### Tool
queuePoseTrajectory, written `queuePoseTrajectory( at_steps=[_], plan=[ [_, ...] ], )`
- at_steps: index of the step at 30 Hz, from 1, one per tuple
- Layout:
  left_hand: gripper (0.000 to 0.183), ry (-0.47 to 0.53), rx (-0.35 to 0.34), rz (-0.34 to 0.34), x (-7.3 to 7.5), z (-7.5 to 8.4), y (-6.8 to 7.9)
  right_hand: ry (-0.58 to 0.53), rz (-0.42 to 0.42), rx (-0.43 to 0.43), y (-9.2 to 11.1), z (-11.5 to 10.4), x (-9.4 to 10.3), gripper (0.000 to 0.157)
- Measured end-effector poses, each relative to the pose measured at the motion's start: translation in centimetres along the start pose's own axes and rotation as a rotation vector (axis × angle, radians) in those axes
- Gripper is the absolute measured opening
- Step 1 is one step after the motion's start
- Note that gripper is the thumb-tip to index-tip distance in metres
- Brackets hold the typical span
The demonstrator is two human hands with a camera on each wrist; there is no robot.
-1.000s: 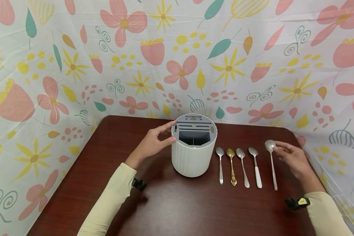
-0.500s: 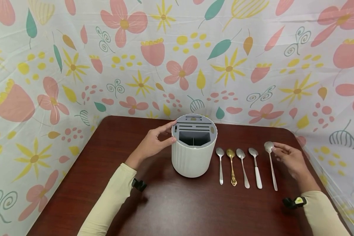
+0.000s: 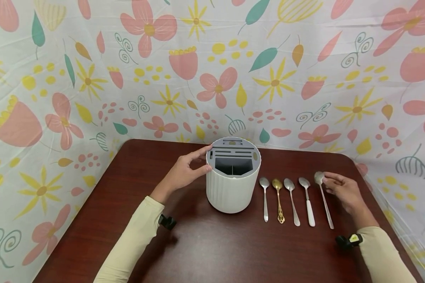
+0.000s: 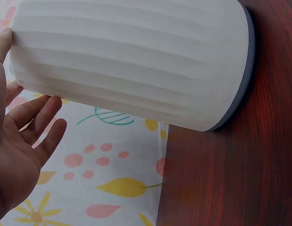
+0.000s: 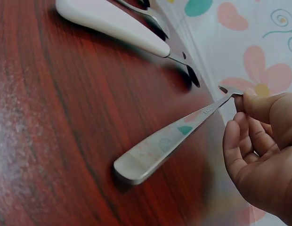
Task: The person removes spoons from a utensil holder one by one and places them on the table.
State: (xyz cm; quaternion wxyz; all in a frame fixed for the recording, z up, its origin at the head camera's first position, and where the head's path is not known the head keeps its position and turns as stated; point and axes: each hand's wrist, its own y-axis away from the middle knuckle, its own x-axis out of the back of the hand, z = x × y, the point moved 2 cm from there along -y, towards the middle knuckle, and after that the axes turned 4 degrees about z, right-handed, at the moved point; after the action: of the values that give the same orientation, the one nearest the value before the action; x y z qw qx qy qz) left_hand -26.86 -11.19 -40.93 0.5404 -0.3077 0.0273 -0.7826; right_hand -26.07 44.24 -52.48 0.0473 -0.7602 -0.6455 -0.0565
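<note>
A white ribbed holder (image 3: 230, 192) with a grey slotted top stands upright at the middle of the table. My left hand (image 3: 182, 171) rests its fingertips and thumb on the holder's left side near the rim; the left wrist view shows the fingers (image 4: 52, 106) fairly straight. At the far right, my right hand (image 3: 345, 190) pinches a silver spoon (image 3: 325, 198) by its bowl between thumb and fingers. In the right wrist view the spoon's handle (image 5: 160, 143) slants down with its end at the wood. Left of it lies a white-handled spoon (image 3: 309, 206).
Between the holder and the white-handled spoon lie a silver spoon (image 3: 265, 198), a gold spoon (image 3: 278, 200) with an ornate handle and another silver spoon (image 3: 291, 200). They sit side by side on the dark wooden table (image 3: 212, 251). A floral curtain (image 3: 212, 59) hangs behind.
My right hand has shifted slightly left, carrying the pinched bowl of the spoon left while its handle end stays almost in place. The left hand and holder have not moved.
</note>
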Motion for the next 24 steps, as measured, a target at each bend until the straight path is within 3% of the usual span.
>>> queuePoseTrajectory(
  at_steps=[8,17,24],
  plan=[
    [0.063,-0.014,-0.005,0.001,0.03,0.10,0.02,0.016,0.008,0.002,-0.14,0.50,-0.06,0.026],
    [0.063,-0.009,-0.006,-0.003,0.00,0.08,0.00,0.163,0.040,0.025,0.08,0.37,-0.20,0.041],
    [0.063,-0.019,-0.004,-0.001,-0.01,0.08,0.06,0.188,0.033,0.027,0.11,0.55,-0.21,0.041]
  ],
)
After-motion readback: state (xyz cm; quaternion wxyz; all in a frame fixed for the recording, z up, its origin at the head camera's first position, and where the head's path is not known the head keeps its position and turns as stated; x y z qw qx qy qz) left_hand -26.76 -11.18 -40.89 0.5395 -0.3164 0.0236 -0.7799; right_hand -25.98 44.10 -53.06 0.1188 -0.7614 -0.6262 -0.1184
